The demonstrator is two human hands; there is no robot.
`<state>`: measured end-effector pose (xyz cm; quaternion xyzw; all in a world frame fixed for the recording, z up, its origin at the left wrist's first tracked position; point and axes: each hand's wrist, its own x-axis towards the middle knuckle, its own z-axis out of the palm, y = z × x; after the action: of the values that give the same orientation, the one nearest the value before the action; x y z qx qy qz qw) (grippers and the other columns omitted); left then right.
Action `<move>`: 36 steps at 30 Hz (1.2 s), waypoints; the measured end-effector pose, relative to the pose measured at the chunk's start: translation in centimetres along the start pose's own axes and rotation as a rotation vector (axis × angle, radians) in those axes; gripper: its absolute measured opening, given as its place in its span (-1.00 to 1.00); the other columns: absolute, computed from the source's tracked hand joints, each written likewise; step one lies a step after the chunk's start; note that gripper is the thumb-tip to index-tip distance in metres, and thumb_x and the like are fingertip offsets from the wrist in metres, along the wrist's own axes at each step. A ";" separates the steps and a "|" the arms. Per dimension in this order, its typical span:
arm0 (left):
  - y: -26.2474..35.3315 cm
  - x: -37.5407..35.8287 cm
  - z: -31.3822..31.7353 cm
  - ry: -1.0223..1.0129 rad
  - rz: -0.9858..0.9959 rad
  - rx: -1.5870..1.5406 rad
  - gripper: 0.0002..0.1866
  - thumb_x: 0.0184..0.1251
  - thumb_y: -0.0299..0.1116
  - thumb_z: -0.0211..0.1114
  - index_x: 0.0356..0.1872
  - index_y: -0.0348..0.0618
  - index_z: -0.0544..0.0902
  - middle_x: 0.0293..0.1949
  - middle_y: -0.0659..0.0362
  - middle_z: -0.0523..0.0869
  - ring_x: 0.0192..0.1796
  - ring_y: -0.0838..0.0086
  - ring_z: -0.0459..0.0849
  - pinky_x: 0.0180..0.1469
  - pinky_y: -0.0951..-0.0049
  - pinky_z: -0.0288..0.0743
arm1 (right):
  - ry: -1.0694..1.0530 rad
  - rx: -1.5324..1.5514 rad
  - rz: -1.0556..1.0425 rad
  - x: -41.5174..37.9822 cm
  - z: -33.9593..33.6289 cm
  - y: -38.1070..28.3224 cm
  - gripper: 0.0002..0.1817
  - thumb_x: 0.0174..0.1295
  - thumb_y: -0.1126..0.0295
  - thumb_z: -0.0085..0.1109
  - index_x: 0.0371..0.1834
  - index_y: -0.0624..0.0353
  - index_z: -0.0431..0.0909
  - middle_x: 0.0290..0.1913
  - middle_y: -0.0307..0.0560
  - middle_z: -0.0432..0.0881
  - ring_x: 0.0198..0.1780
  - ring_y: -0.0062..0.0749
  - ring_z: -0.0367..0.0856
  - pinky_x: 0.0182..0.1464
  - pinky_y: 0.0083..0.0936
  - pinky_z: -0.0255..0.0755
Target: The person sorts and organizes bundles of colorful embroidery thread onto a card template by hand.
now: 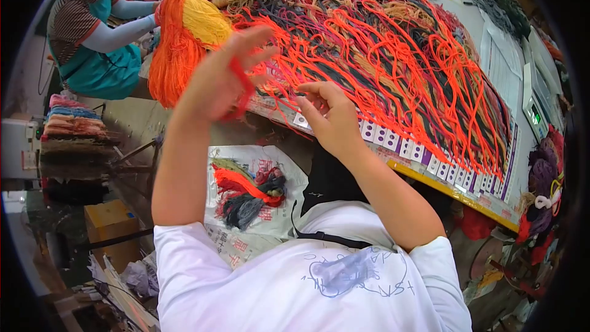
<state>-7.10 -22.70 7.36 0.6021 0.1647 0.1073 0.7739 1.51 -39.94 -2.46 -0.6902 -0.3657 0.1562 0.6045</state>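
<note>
My left hand (221,77) is raised above the table's near edge, fingers partly spread, with red-orange yarn strands (244,89) wound around its palm. My right hand (332,117) rests at the table edge with fingertips pinched on strands just above a row of white numbered cards (393,141). Many loops of orange, dark grey and tan yarn (393,49) lie fanned out across the table. A thick orange skein (175,43) and a yellow skein (206,18) lie at the fan's left end.
Another person in a teal apron (92,37) stands at the far left end of the table. A bundle of mixed yarn (246,193) lies on printed paper below the table. Stacked yarn (70,123) sits on a rack at left; more skeins (544,184) hang at right.
</note>
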 end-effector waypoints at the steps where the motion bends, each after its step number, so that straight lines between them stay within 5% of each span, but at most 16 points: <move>1: -0.8 -0.9 1.6 -0.131 -0.049 -0.198 -0.43 0.50 -0.11 -0.15 0.36 -0.32 0.22 0.36 0.01 0.30 0.31 0.28 0.39 0.18 0.27 0.43 | 0.013 0.108 -0.078 0.3 -0.1 -1.7 -0.77 0.11 0.37 0.28 -0.19 0.23 0.58 -0.36 -0.09 0.54 -0.40 -0.43 0.54 -0.32 -0.48 0.42; 3: -1.3 -2.1 3.5 -0.201 -0.080 -0.064 -0.39 0.48 -0.07 -0.18 0.37 -0.34 0.19 0.38 0.02 0.27 0.34 0.29 0.34 0.27 0.25 0.31 | 0.010 0.217 -0.160 0.6 -0.5 -3.7 -0.77 0.10 0.38 0.29 -0.21 0.24 0.59 -0.36 -0.10 0.55 -0.41 -0.45 0.53 -0.34 -0.49 0.41; 5: -1.4 -3.0 5.1 -0.247 -0.040 0.184 -0.36 0.46 -0.05 -0.18 0.38 -0.36 0.17 0.39 0.03 0.25 0.37 0.30 0.30 0.33 0.24 0.23 | -0.160 0.385 0.014 0.7 -1.0 -4.7 -0.79 0.10 0.39 0.31 -0.25 0.27 0.60 -0.36 -0.13 0.54 -0.43 -0.51 0.51 -0.38 -0.55 0.38; 7: -1.8 -3.0 5.6 -0.289 -0.089 -0.321 -0.37 0.43 -0.12 -0.16 0.38 -0.39 0.15 0.40 0.03 0.24 0.36 0.32 0.32 0.36 0.29 0.18 | -0.212 0.539 0.178 0.4 -1.8 -5.3 -0.86 0.20 0.44 0.23 -0.26 0.29 0.60 -0.36 -0.22 0.59 -0.36 -0.64 0.52 -0.31 -0.65 0.41; 16: -2.3 -3.3 5.3 -0.367 -0.125 -0.440 -0.33 0.39 -0.08 -0.16 0.37 -0.42 0.14 0.32 -0.04 0.34 0.32 0.29 0.38 0.35 0.27 0.22 | -0.255 0.720 0.245 -0.5 -3.7 -6.0 -0.89 0.25 0.47 0.17 -0.26 0.31 0.59 -0.31 -0.15 0.63 -0.27 -0.53 0.62 -0.13 -0.54 0.55; 18: -2.2 -3.3 5.4 -0.373 -0.170 -0.429 -0.33 0.39 -0.09 -0.15 0.37 -0.43 0.15 0.27 -0.05 0.40 0.29 0.30 0.43 0.33 0.28 0.26 | -0.211 0.739 0.260 -0.6 -3.5 -6.2 -0.91 0.26 0.47 0.16 -0.29 0.28 0.57 -0.43 -0.29 0.56 -0.40 -0.74 0.48 -0.34 -0.77 0.37; 20: -2.1 -3.3 5.8 -0.368 -0.172 -0.449 -0.32 0.39 -0.08 -0.13 0.37 -0.42 0.15 0.22 -0.05 0.45 0.25 0.31 0.47 0.31 0.31 0.29 | -0.186 0.746 0.269 -0.6 -3.4 -6.7 -0.91 0.26 0.47 0.16 -0.26 0.28 0.57 -0.43 -0.29 0.55 -0.41 -0.74 0.48 -0.35 -0.77 0.36; 22: -2.0 -3.3 6.0 -0.347 -0.153 -0.375 -0.32 0.38 -0.08 -0.11 0.37 -0.42 0.16 0.21 -0.04 0.46 0.24 0.34 0.48 0.30 0.33 0.29 | -0.236 0.641 0.215 -0.6 -3.6 -6.9 -0.88 0.27 0.45 0.15 -0.22 0.29 0.57 -0.26 -0.19 0.62 -0.24 -0.57 0.60 -0.11 -0.51 0.56; 32: -2.7 -3.8 6.1 -0.287 -0.088 -0.300 -0.48 0.49 -0.23 -0.13 0.34 -0.36 0.26 0.20 0.07 0.47 0.20 0.47 0.45 0.29 0.39 0.27 | -0.196 0.780 0.383 -0.3 -3.3 -7.2 -0.91 0.26 0.48 0.14 -0.27 0.29 0.57 -0.36 -0.24 0.61 -0.33 -0.65 0.55 -0.20 -0.66 0.46; 36: -3.5 -3.6 4.8 -0.276 -0.023 -0.140 -0.46 0.47 -0.21 -0.09 0.32 -0.39 0.27 0.21 0.06 0.48 0.21 0.48 0.45 0.30 0.43 0.24 | -0.176 0.870 0.300 -0.4 -2.8 -6.2 -0.94 0.25 0.51 0.10 -0.33 0.25 0.54 -0.27 -0.17 0.62 -0.24 -0.59 0.57 -0.08 -0.57 0.45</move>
<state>-8.71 -29.21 5.50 0.5538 0.0557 0.0261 0.8304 1.14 -42.21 3.97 -0.4023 -0.2122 0.4386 0.7751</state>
